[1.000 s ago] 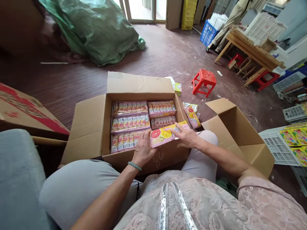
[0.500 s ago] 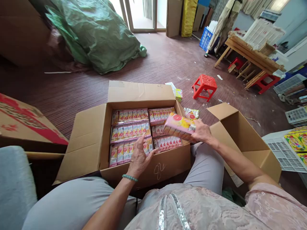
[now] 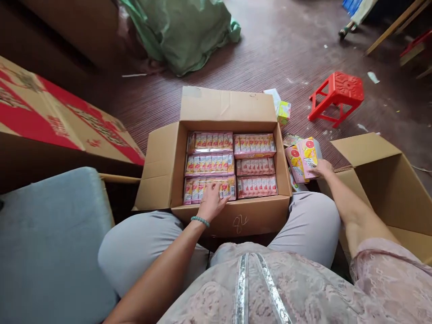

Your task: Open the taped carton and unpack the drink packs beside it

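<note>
A brown ribbed floor carries an open cardboard carton (image 3: 232,218) between the person's knees, with a red plastic stool (image 3: 337,92) and a green sack (image 3: 189,31) beyond it. The right hand (image 3: 323,168) is closed on the near end of a pink pack (image 3: 308,155) printed with yellow and a red grapefruit slice. The pack is outside the carton's right wall, just beside a similar pack (image 3: 293,163). An empty cardboard box (image 3: 381,180) stands to the right of that hand. The left hand (image 3: 211,203) lies loose on the nearest wrapped row of packs (image 3: 197,190) inside the carton, fingers spread and gripping nothing.
</note>
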The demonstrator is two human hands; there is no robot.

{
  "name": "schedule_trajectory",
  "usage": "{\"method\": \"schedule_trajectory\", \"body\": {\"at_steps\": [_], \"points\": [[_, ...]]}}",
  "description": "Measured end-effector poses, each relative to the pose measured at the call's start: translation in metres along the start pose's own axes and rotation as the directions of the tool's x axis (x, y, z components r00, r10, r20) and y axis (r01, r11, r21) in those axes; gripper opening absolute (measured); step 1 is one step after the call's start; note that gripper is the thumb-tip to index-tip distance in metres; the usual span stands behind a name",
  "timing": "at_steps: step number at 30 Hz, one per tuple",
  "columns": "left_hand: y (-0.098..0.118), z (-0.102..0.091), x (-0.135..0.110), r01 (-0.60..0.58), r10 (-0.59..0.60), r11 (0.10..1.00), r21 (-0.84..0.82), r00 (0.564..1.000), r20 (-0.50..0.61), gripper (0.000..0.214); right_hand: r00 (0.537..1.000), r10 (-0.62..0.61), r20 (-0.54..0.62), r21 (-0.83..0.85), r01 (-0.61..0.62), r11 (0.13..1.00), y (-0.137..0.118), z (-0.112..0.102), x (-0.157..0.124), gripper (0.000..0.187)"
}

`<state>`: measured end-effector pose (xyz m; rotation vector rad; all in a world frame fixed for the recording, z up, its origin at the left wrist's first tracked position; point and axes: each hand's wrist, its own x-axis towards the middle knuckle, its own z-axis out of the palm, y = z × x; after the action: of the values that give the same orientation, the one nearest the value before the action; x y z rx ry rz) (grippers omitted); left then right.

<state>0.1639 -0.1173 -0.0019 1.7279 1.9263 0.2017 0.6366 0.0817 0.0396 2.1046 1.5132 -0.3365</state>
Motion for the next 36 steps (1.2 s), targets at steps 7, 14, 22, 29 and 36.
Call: {"method": "schedule_trajectory", "body": {"at_steps": [7, 14, 22, 29, 36], "points": [[-0.006, -0.040, 0.014, 0.036, -0.046, 0.998, 0.055, 0.979, 0.201, 0.054, 0.916, -0.043, -0.399, 0.179, 0.123, 0.976, -0.028, -0.027, -0.005, 0.042], [-0.032, -0.112, 0.060, 0.001, -0.003, 0.998, 0.060, 0.999, 0.032, 0.063, 0.808, -0.577, -0.118, 0.314, 0.582, 0.750, -0.174, -0.029, -0.061, 0.037], [-0.018, -0.111, 0.068, -0.128, 0.129, 0.989, 0.071, 0.992, -0.001, 0.047, 0.805, -0.576, -0.140, -0.021, 0.580, 0.815, -0.286, -0.062, -0.006, 0.033], [-0.018, -0.107, 0.065, -0.173, 0.174, 0.984, 0.051, 0.985, -0.003, 0.039, 0.849, -0.527, -0.039, -0.114, 0.520, 0.846, -0.324, -0.049, 0.015, 0.037], [-0.012, -0.102, 0.064, -0.189, 0.189, 0.982, 0.021, 0.982, 0.004, 0.038, 0.810, -0.581, -0.079, -0.136, 0.568, 0.811, -0.252, 0.023, -0.066, 0.037]]}}
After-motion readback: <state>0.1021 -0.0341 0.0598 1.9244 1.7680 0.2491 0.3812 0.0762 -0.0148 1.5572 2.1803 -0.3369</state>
